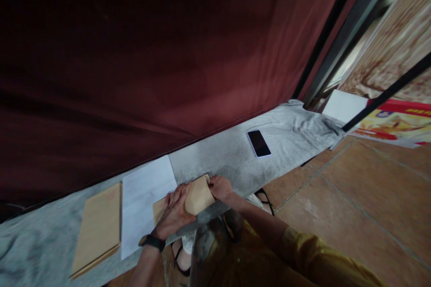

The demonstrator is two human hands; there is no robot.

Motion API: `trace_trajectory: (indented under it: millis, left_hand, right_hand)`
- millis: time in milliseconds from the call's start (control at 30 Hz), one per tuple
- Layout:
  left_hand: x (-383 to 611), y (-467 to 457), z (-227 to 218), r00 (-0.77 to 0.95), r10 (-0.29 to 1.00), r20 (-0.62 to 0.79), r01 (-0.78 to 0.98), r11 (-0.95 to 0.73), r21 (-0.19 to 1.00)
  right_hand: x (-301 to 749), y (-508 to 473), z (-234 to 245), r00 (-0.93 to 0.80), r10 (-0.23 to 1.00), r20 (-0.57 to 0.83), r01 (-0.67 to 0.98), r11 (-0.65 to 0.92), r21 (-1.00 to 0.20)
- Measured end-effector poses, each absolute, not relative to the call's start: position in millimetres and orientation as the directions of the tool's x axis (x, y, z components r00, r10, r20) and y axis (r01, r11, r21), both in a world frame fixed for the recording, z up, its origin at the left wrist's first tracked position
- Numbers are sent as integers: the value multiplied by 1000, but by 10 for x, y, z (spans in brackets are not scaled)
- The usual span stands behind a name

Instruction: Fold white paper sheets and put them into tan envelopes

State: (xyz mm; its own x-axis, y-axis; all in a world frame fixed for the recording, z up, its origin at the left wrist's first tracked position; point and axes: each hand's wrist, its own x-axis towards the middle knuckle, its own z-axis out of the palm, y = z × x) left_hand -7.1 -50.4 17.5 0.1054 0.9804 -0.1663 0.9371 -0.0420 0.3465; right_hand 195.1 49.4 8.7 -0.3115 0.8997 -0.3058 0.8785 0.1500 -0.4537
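We are spreading our left hand (pixel 175 213) over the brown paper (pixel 198 196) on the counter (pixel 215 150), seemingly steadying it, while our right hand (pixel 221 188) is curling at its other end, grip unclear.

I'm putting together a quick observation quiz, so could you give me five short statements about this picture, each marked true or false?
1. The left hand rests on the brown piece. True.
2. The phone lies on the grey cloth, apart from both hands. True.
3. The watch lies on the cloth. False: it is worn on the left arm.
4. The right hand touches the phone. False: it is at the brown piece's right end.
5. White paper lies left of the phone. True.
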Motion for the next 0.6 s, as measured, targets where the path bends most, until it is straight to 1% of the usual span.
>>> trace_trajectory:
  millis: [133, 300, 500, 600]
  left_hand:
    - [-98, -504, 146, 107, 977, -186, 939, -38, 342]
    - [-109, -510, 127, 110, 980, -165, 935, -46, 351]
    - [-116, -515, 151, 114, 968, -223, 929, -24, 369]
    - [-102, -537, 167, 109, 972, -208, 935, -29, 354]
  right_hand:
    - [1954, 506, 85, -360, 875, -324, 854, 170, -491]
    - [1956, 515, 98, -362, 871, -331, 856, 171, -488]
    - [1952, 505, 96, -366, 871, -327, 859, 182, -478]
    - [1948, 498, 103, -363, 873, -327, 863, 182, -471]
